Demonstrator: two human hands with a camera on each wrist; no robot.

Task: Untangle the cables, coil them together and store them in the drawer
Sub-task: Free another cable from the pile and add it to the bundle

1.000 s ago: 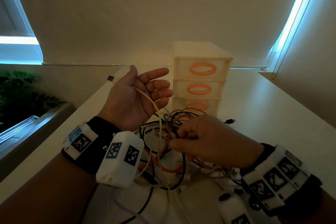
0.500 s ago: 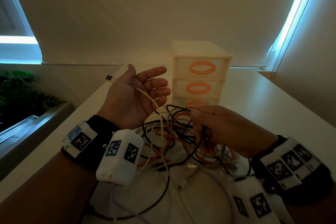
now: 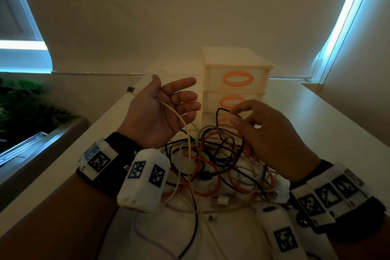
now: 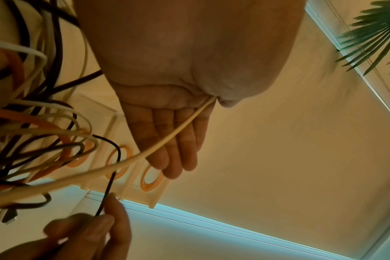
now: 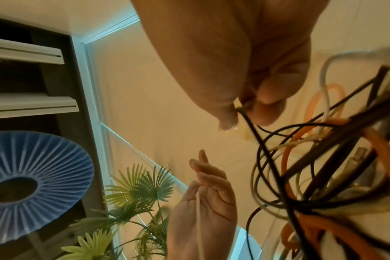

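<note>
Right hand (image 5: 234, 52) pinching black cable (image 5: 254, 133), cable tangle (image 5: 318, 193) beside it, cream cable (image 5: 199, 216) across left hand (image 5: 214, 207), fingers relaxed

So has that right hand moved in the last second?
Yes. The right hand has risen from the cable tangle, pinching a black cable; its fingertips are now level with the drawer unit's middle drawer, having been below the bottom one.

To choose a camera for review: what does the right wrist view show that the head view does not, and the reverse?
Only the right wrist view: a blue ribbed disc and white shelves. Only the head view: the marker bands on both wrists and a plug behind the left hand. Both: the right hand pinching a black cable, a pale cable across the open left palm, the cable tangle, a plant.
</note>
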